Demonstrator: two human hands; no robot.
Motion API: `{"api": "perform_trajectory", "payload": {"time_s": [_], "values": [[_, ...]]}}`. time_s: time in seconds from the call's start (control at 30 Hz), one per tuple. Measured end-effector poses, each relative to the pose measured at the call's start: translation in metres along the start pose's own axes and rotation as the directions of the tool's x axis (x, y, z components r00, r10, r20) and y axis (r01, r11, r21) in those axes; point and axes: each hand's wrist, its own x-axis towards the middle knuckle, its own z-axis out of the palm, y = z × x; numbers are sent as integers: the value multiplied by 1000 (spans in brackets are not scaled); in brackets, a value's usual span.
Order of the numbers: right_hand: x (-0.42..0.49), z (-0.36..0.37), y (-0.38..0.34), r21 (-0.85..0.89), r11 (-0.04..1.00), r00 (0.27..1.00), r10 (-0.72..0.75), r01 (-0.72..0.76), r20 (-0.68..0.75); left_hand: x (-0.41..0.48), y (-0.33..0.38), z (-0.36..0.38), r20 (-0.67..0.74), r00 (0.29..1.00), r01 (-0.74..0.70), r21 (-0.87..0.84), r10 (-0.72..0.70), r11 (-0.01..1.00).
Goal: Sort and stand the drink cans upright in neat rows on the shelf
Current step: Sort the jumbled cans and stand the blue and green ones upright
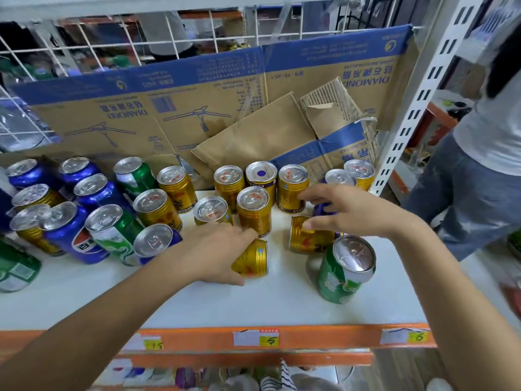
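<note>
Your left grip [217,249] held a gold can [255,258] lying on the shelf [197,306] at frame centre, long axis left-to-right, its far end hidden under your palm. Your right grip [346,210] hovered wide above a second fallen gold can [307,239] just right; contact was unclear. It mostly hid a purple can [324,208].

Left hand [220,249] grips short gold metal can [253,259] lying on its side on white shelf board [197,303]. Right hand [349,213], fingers spread, above second gold can lying sideways [306,238]. Tall green can [342,275] stands near it. Blue cola can [74,235] upright at left.
</note>
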Motion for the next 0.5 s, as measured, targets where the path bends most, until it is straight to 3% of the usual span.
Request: {"api": "perform_trajectory", "payload": {"time_s": [0.1, 0.23, 0.33, 0.5], "values": [[30, 5, -10, -260, 966, 984, 46, 0, 172, 8, 15, 7, -63, 997, 41, -67, -45, 997], [53, 19, -14, -430, 903, 923, 167, -2, 347, 16, 22, 20, -123, 989, 67, -157, -87, 985], [61, 27, -9, -534, 845, 916, 198, 20, 348, 12, 21, 22, -178, 977, 75, -247, -121, 966], [57, 22, -7, -486, 873, 932, 142, 41, 335, -1, 17, 15, -312, 922, 89, -401, -227, 912]]}}
